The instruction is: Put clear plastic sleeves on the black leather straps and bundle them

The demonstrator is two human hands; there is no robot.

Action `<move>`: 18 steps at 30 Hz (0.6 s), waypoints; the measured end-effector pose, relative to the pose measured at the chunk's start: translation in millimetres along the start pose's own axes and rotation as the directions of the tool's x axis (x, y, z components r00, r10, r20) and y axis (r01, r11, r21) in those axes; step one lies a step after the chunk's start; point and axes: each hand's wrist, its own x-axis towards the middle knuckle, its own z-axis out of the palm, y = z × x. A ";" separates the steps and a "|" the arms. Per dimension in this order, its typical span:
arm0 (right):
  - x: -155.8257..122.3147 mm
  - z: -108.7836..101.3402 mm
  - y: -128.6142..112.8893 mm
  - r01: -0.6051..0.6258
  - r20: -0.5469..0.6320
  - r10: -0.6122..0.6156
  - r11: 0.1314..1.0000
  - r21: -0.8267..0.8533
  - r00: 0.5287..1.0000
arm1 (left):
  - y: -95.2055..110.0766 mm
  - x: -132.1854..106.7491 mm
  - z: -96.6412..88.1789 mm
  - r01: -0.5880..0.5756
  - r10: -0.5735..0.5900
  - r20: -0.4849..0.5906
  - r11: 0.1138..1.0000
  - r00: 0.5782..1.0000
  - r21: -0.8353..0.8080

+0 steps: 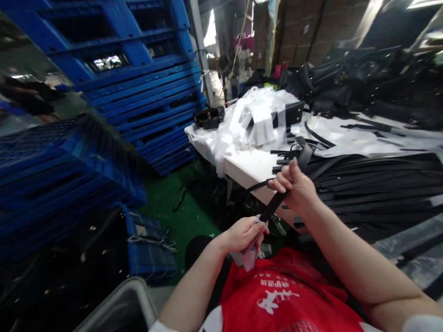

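A black strap point(275, 206) runs slantwise between my two hands in front of the table's edge. Around its lower end my left hand point(244, 234) is closed, with a thin translucent plastic piece point(247, 259) hanging beneath the fingers. Higher up, my right hand point(294, 188) is closed on the same strap, thumb pointing up. Beyond the right hand, a looped part of a black strap point(305, 157) rises over the table. Just right of that hand lies a wide layer of long black straps point(377, 184).
White translucent sheets point(256, 115) are heaped on the white table point(249, 167), near a buckled black strap coil point(209, 117). Black bags point(391, 87) are piled at the back right. Blue pallets point(148, 101) stand stacked to the left, above a blue crate point(148, 249) and grey bin point(138, 295).
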 end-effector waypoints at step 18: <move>-4.0 8.0 7.3 -0.084 0.045 0.078 0.985 0.153 0.996 | 15.6 32.4 2.1 -0.091 0.090 -0.129 0.996 0.988 0.002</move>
